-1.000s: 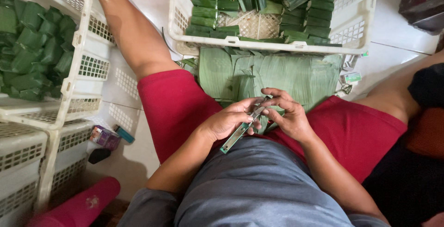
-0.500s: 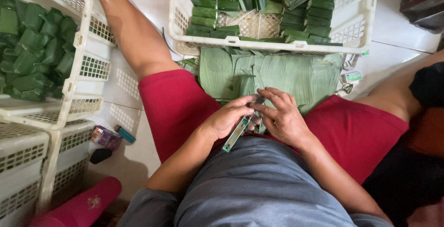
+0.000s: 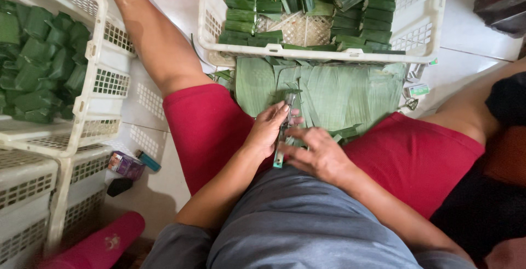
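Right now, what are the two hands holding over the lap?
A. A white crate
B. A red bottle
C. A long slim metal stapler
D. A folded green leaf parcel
C: the left hand and right hand both grip a long slim stapler, held just above the flat banana leaves.

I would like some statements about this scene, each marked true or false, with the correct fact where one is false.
1. Both hands hold the stapler. True: the left hand and the right hand are on it.
2. The stapler is bright red. False: it is metal with a teal end.
3. Flat banana leaves lie in front of the hands. True.
4. The basket ahead is empty. False: it holds folded green leaf packets.
5. The shorts are blue. False: red.
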The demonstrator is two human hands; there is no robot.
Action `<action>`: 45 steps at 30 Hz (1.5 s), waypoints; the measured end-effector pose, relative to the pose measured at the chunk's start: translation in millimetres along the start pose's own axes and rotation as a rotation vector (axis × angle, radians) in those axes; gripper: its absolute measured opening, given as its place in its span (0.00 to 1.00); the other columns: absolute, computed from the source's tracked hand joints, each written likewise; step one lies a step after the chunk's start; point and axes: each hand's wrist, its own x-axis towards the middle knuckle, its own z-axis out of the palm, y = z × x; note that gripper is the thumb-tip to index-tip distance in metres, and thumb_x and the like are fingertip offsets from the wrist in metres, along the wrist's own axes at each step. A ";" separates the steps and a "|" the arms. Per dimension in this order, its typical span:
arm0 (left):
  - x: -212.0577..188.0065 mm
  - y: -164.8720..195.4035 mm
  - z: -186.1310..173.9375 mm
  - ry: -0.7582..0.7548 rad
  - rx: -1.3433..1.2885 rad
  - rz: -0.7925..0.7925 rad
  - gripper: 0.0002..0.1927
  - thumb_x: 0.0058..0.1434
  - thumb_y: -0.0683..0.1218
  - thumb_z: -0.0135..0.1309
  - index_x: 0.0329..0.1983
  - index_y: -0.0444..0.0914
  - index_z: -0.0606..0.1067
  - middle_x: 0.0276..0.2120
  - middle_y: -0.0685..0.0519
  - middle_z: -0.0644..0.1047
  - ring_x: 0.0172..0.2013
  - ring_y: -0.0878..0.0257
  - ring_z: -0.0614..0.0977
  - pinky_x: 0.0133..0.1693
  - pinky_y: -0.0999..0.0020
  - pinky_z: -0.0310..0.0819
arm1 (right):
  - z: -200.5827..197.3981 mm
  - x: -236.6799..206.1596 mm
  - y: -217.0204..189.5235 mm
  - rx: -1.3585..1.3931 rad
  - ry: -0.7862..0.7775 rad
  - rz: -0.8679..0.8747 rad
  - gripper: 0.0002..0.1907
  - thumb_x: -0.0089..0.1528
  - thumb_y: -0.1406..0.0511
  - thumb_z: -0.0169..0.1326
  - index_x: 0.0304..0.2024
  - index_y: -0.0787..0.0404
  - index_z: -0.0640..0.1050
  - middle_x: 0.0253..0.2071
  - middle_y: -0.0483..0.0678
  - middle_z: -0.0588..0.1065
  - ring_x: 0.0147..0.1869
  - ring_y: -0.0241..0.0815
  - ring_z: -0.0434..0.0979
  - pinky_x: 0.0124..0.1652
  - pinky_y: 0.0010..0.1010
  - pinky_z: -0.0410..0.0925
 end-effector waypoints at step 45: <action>50.8 28.7 30.1 0.199 1.682 0.277 0.39 0.57 0.62 0.61 0.64 0.37 0.62 0.56 0.37 0.71 0.53 0.41 0.77 0.47 0.48 0.75 | 16.6 -48.1 74.8 -0.189 -0.110 0.950 0.22 0.64 0.54 0.50 0.58 0.52 0.73 0.57 0.51 0.77 0.47 0.55 0.82 0.46 0.47 0.73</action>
